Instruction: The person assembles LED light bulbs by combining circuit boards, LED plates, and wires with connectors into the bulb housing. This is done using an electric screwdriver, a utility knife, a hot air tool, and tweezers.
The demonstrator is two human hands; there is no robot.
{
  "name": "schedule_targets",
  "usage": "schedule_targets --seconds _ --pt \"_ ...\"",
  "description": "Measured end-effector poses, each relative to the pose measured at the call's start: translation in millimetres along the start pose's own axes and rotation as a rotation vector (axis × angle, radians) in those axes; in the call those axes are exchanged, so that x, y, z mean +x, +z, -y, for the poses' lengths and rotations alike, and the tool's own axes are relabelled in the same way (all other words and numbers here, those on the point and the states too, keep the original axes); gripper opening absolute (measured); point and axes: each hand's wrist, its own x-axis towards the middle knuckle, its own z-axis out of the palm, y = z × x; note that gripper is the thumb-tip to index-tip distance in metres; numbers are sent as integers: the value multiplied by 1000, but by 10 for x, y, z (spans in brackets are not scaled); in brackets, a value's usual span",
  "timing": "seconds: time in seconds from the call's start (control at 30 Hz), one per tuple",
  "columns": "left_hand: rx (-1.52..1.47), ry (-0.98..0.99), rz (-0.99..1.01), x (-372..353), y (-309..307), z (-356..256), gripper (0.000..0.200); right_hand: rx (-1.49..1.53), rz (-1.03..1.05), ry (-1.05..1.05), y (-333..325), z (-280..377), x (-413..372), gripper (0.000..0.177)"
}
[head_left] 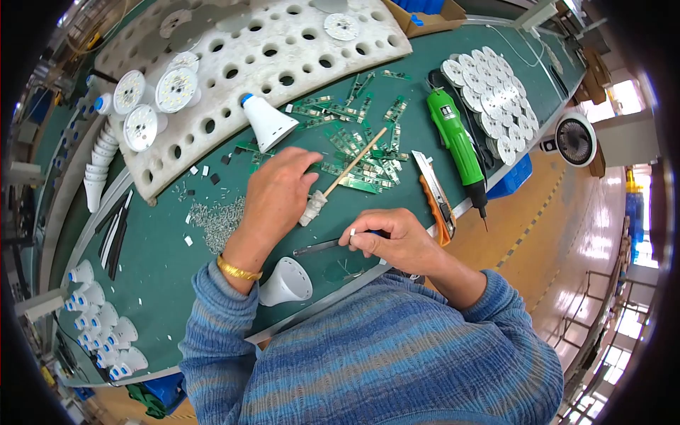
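My left hand (280, 190), with a gold bracelet (238, 269) at the wrist, is beside the pile of green circuit boards (365, 145), thumb and index finger apart; its other fingers are partly hidden. Just beyond it lies a white lamp housing (269, 124) with a blue cap. My right hand (397, 239) closes round a slim grey metal tool, perhaps tweezers (316, 248), pointing left. A small white piece (352, 231) shows at its fingertips. Between the hands lies a wooden stick (356, 161) with a wrapped whitish end. Another white housing (286, 282) rests near the table edge.
A green electric screwdriver (455, 138) and an orange utility knife (437, 202) lie at right, near stacked white LED discs (492, 99). A holed foam board (241, 53) spans the back. Small metal parts (218, 223) are heaped at left, with several housings (103, 322) beyond.
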Motion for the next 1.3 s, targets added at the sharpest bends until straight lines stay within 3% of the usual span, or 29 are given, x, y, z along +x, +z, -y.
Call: schedule_targets --seconds 0.07,0.17,0.47,0.57,0.67,0.77,0.9,1.03,1.3 --pt "76 114 -9 89 141 51 24 -11 -23 -16 26 -13 -6 15" --pt "154 3 94 144 177 7 20 -9 -58 -23 40 -47 -10 15" --pt "284 -130 19 -80 -107 -148 21 109 -111 38 4 10 66 13" --pt "39 -340 -69 -241 -242 -241 27 119 -117 22 27 68 108 12" --pt "-541 -520 -93 -496 -328 -200 33 128 -149 -47 112 192 172 13" --pt "-930 -657 -142 -724 -475 -318 32 82 -149 -152 232 239 261 13" --pt "-1166 -688 -223 -1053 -509 -316 40 10 -82 -214 418 374 331 13" --pt "-1282 -620 -262 -1238 -542 -370 44 6 -30 -229 581 439 391 12" --pt "-1159 -553 -264 -1412 -594 -395 50 -45 -3 -217 718 532 403 11"
